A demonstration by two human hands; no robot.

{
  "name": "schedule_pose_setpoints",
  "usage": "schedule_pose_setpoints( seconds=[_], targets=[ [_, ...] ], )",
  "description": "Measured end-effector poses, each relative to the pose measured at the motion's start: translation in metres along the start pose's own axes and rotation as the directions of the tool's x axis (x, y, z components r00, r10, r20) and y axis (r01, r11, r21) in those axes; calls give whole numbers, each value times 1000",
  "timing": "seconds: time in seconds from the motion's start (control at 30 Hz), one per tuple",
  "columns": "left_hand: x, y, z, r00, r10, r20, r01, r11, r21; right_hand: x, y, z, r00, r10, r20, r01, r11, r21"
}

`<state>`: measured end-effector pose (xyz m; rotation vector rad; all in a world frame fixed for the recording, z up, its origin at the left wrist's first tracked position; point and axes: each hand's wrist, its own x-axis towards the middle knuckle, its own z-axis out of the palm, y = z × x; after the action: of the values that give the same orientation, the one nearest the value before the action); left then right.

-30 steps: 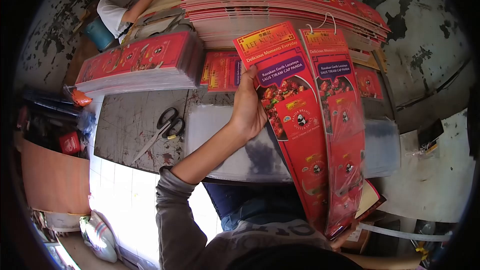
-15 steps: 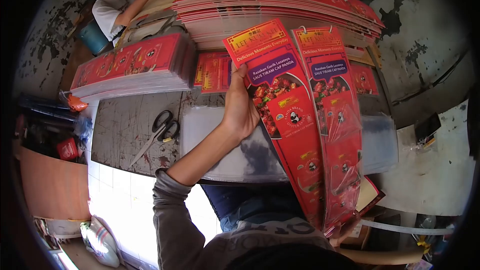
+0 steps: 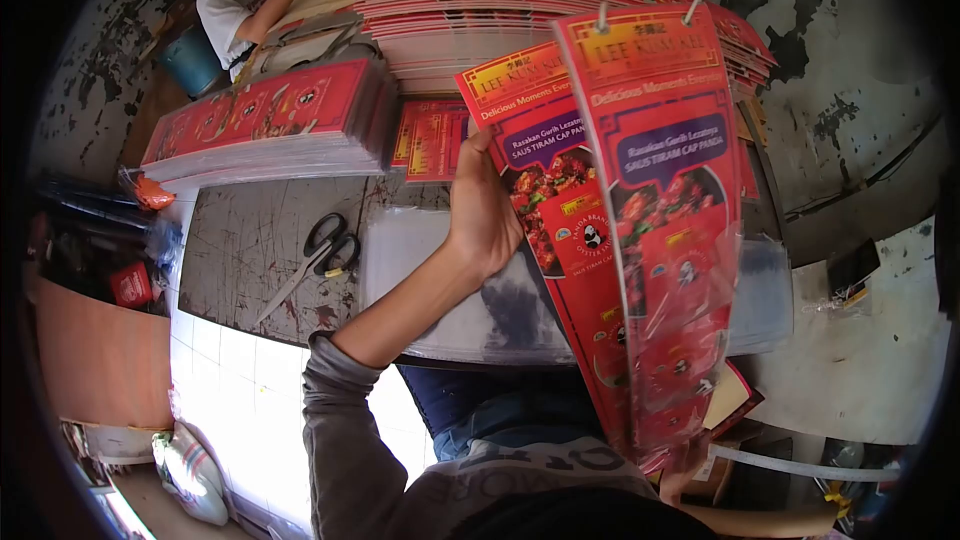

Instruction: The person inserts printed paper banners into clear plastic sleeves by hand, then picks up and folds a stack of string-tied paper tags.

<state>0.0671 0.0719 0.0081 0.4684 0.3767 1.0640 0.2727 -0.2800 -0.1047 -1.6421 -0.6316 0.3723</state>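
Note:
My left hand (image 3: 484,210) grips the left edge of a long red printed card (image 3: 545,175), thumb on its front. Beside it and partly over it stands a second red card in clear plastic (image 3: 665,160), with white string through two holes at its top. At the lower end of this plastic-covered card is my right hand (image 3: 682,462), closed around its bottom; some of its fingers are hidden. Under my left forearm lie clear plastic sleeves (image 3: 430,315) on the dark table (image 3: 235,250).
Black-handled scissors (image 3: 310,265) lie left of the sleeves. A stack of red cards (image 3: 270,125) sits at the back left, a taller stack (image 3: 450,35) at the back. Another person (image 3: 250,0) works at the upper left, near a blue bucket (image 3: 192,62).
The plastic-covered card has risen and come nearer the camera, its top tilting up and now overlapping the other card. My left hand has barely moved.

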Motion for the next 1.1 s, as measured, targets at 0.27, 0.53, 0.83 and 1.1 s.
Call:
schedule_pose_setpoints(
  seconds=[0.27, 0.53, 0.83, 1.1],
  targets=[
    [-20, -10, 19, 938, 338, 77, -333, 940, -76, 3, -15, -24, 854, 245, 459, 258, 567, -782],
    [-30, -21, 11, 934, 334, 127, -354, 913, 203, 95, -96, 26, 719, 145, 679, 561, 455, -692],
    [-34, -28, 7, 872, 369, 321, -460, 842, 282, 106, -127, 156, 778, -465, 423, 624, 486, -612],
    [-37, -30, 2, 887, 409, 215, -461, 809, 364, 99, -121, 176, 875, -242, 421, 396, 856, -332]
  ],
)
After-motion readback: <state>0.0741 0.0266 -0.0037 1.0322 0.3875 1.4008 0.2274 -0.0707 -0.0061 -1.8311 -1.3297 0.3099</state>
